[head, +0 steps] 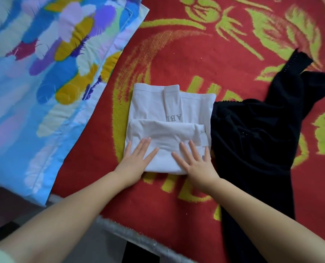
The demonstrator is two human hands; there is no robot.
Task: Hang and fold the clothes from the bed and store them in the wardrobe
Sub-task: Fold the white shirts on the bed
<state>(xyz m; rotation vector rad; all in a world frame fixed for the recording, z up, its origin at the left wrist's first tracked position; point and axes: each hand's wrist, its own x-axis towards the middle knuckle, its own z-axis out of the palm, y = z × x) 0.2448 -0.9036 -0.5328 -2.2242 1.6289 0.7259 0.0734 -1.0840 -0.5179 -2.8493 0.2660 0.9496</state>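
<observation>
While both palms press flat on it, one white garment lies folded into a rough square on the red bedcover, near the middle of the view. The left hand rests on the near left part of the fold and the right hand on the near right part, each with fingers spread wide and straight, gripping nothing; they only bear down on the cloth. Two layers of the fold show: a lower one reaching farther away, with a narrow strip bearing grey letters (only "AB" reads clearly, upside down), and an upper flap doubled toward the person, under the fingers.

One black garment lies unfolded just to the right, its edge touching the white one's right side; it stretches from the far right toward the near edge of the bed, partly under the right forearm.

One patterned quilt in blue, yellow, purple and white covers the left side, its slanting edge lying near the white garment but apart from it. The bedcover carries yellow-green leaf and letter shapes.
</observation>
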